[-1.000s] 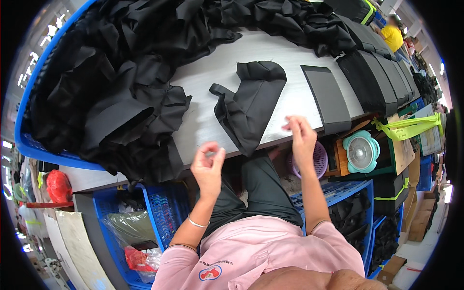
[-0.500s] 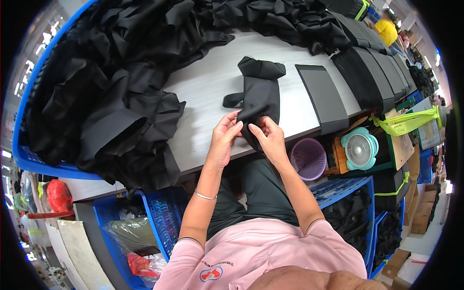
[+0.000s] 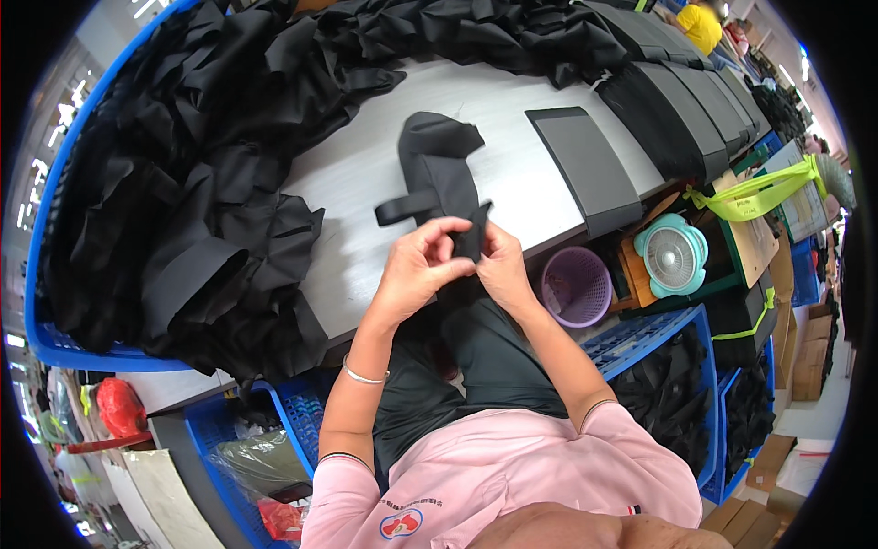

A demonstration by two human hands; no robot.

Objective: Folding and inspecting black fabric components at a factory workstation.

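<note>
A black fabric piece (image 3: 441,183) with a side loop strap lies partly on the table, its near end lifted at the front edge. My left hand (image 3: 422,270) is closed on that near end, thumb and fingers pinched together. Beside it my right hand (image 3: 503,270) grips the same end, its fingers curled and partly hidden behind the cloth. The far end of the piece is folded open on the tabletop. To the right of it lies a flat dark grey panel (image 3: 590,169), apart from both hands.
Heaped black fabric pieces (image 3: 219,201) fill the left and far side of the white table (image 3: 352,183), inside a blue basket rim (image 3: 55,229). Stacked grey panels (image 3: 681,110) stand at right. Below them are a purple basket (image 3: 576,285), a small turquoise fan (image 3: 672,254) and blue crates (image 3: 640,343).
The fabric piece has shifted left relative to the panel and tilted. My hands have turned its near end, and a pointed edge now sticks up between them. The whole view has shifted slightly.
</note>
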